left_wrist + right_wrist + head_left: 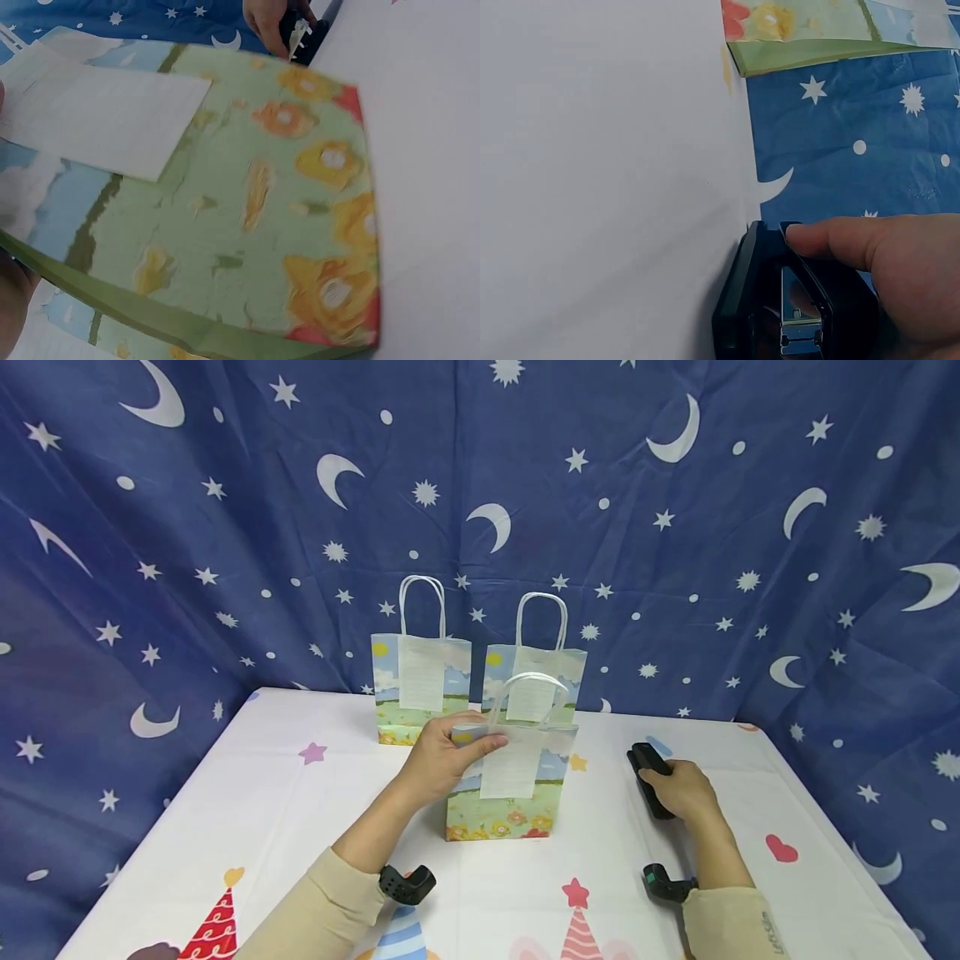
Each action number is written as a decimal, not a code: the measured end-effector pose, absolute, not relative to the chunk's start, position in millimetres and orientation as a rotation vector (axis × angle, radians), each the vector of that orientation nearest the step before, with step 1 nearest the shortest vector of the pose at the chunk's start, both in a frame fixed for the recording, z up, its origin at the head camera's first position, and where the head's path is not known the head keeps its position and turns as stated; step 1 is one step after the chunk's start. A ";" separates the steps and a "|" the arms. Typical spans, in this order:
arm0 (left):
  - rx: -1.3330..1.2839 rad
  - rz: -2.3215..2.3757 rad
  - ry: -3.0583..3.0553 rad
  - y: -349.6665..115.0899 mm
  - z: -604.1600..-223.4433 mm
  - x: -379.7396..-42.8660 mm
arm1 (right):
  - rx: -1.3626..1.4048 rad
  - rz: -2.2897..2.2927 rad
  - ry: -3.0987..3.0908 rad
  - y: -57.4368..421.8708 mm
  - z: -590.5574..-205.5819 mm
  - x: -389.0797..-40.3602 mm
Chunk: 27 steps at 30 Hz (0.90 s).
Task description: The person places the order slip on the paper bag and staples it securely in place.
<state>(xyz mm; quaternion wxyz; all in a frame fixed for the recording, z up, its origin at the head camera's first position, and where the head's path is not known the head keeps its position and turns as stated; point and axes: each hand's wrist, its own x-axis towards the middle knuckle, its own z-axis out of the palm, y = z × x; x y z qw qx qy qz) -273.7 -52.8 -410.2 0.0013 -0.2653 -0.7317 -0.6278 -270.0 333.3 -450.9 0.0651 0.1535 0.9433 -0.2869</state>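
My left hand [441, 762] grips the upper left edge of the front paper gift bag [504, 814], thumb on its face. The bag has a painted meadow with flowers, a white paper panel [112, 116] on its front and a white twisted handle. Over on the right, my right hand [684, 789] holds a black stapler [648, 758] at the table. In the right wrist view the thumb lies across the stapler [739, 307], and metal shows between its two black parts. The right hand's other fingers are mostly hidden.
Two matching gift bags stand upright behind: one at the back left [420, 672] and one at the back centre [577, 664], partly covered by the front bag. A white printed cloth [300, 810] covers the table. Behind hangs a blue curtain [525, 468] with moons and stars.
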 end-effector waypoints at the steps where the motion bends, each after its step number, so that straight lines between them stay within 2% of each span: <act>1: -0.826 -1.965 -2.293 -52.8 -409.7 -273.6 | 0.467 -0.861 2.848 333.8 -451.6 -269.8; 9: -0.681 -2.133 -2.280 -52.8 -409.7 -278.5 | 0.504 -0.842 2.852 335.8 -454.1 -270.0; 14: -0.592 -1.984 -2.384 -57.7 -412.1 -283.7 | 0.512 -0.873 2.844 335.0 -450.4 -271.8; 23: -0.640 -1.844 -2.250 -83.6 -404.2 -288.9 | 0.470 -1.083 2.923 329.8 -432.5 -267.9; 27: -0.620 -1.785 -2.246 -98.6 -405.7 -288.7 | 0.340 -1.235 2.903 326.0 -422.5 -264.1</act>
